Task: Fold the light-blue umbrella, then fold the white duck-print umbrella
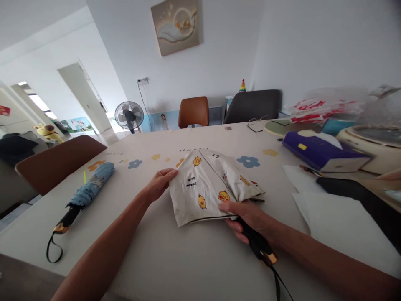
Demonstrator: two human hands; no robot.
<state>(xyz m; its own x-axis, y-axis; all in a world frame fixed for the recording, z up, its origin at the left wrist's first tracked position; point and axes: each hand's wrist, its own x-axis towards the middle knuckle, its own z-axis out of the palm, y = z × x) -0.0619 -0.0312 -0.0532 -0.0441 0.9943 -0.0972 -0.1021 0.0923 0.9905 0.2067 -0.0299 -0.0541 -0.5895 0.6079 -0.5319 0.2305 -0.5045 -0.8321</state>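
A cream umbrella (188,196) printed with yellow ducks lies before me, its canopy collapsed but with loose panels fanned out. My right hand (246,217) wraps round the top of its black handle and the canopy's lower edge, thumb on the cloth. The handle, with a gold-coloured end and a black strap, points toward me at the right. At the canopy's left edge, my left hand (162,182) pinches the fabric between thumb and fingers. A second umbrella (94,184), blue and rolled up, rests on the table to the left, its black handle and wrist strap toward me.
The table (150,259) has a flower-printed cover. On its right are white paper sheets (347,234), a black flat item (360,196), a purple tissue box (322,152), eyeglasses (255,125) and plastic bags (326,104). Chairs (193,110) and a fan (129,116) stand beyond.
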